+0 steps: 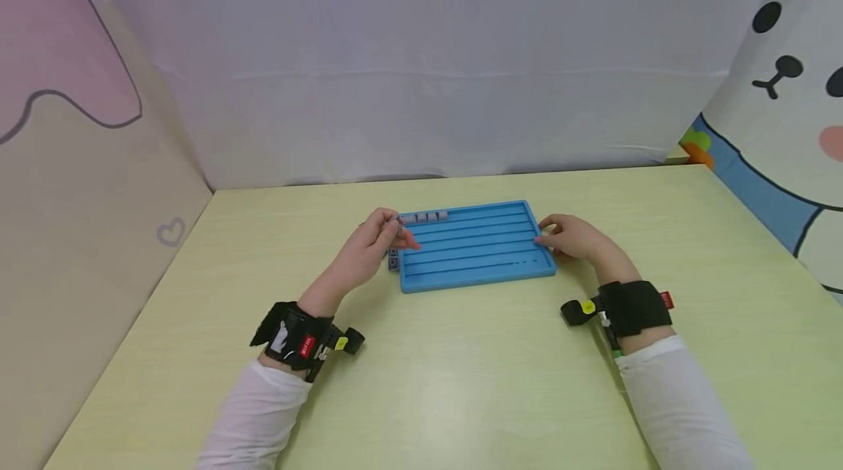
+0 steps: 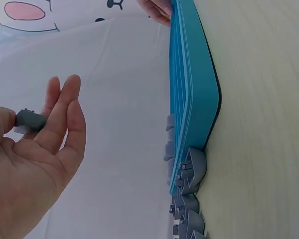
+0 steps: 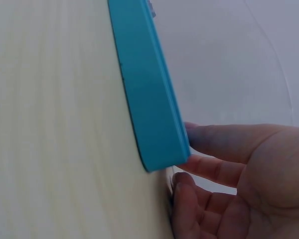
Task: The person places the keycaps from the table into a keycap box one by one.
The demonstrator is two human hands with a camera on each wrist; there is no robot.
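Blue tray; grey blocks; pale yellow-green table.

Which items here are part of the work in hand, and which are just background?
In use:
- blue grooved tray, steadied by the right hand
- grey block pinched in the left hand
- grey blocks in the top groove
- spare grey blocks beside the tray's left edge

Just there:
- table
- cartoon-printed curtains
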